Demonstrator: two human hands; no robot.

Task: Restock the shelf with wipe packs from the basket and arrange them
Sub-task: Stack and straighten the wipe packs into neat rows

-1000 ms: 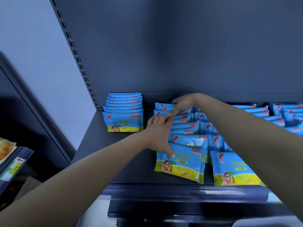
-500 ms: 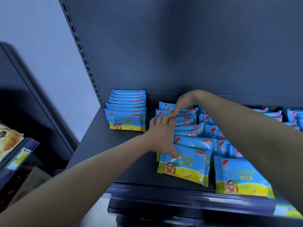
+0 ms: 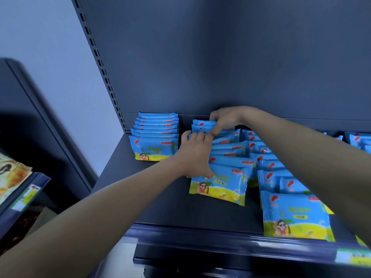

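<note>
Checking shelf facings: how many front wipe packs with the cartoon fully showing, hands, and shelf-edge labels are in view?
Front wipe packs: 3
Hands: 2, left hand, right hand
Shelf-edge labels: 2
Total: 7

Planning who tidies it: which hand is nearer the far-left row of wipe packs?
Left. The left hand rests on the middle row, just right of the far-left row; the right hand grips the middle row's back end, farther right.

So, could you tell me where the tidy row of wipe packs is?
Head view: the tidy row sits back left on the shelf, by the slotted upright, left of the left hand.
</note>
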